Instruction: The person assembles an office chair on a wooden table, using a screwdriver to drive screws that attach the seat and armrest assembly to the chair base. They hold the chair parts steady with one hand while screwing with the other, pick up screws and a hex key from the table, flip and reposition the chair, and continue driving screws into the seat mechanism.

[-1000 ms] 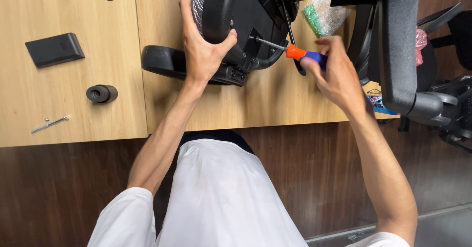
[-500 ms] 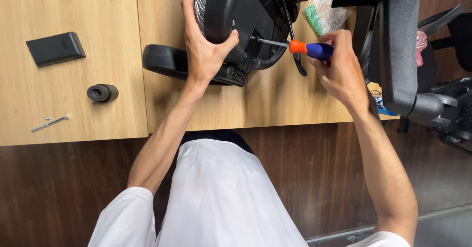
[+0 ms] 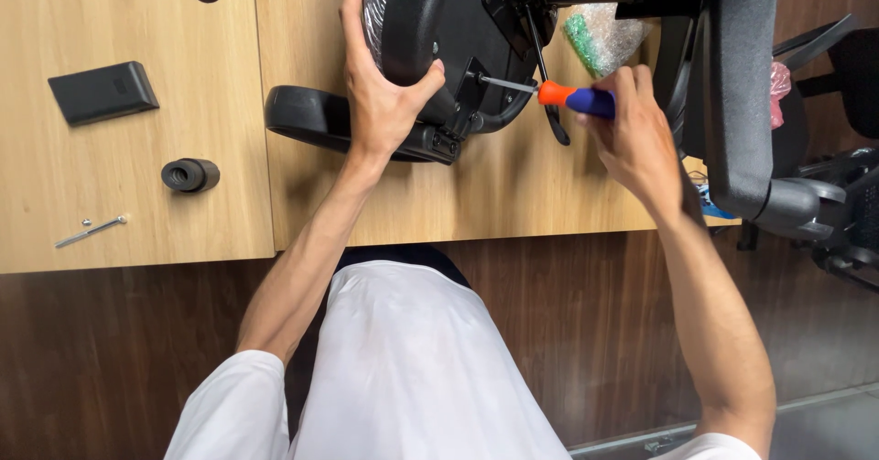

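The screwdriver (image 3: 572,97) had edged up since earlier, right hand (image 3: 632,140) gripping it, tip at the seat (image 3: 439,30) bracket, tabletop's twelve o'clock; left hand (image 3: 385,103) clasped the seat. Screw-driving underway; turning needed next.

Left hand (image 3: 380,103) on black chair part (image 3: 439,30) — right hand (image 3: 632,140) around screwdriver (image 3: 563,96).

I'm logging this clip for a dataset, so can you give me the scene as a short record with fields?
setting: wooden table, seen from above
left hand: grips black chair part
right hand: holds screwdriver with orange and blue handle, its tip at the chair part's bracket
beside chair part: black armrest lying on the table
loose items at left: flat black block, black cylinder, long bolt
behind: bubble-wrap bag
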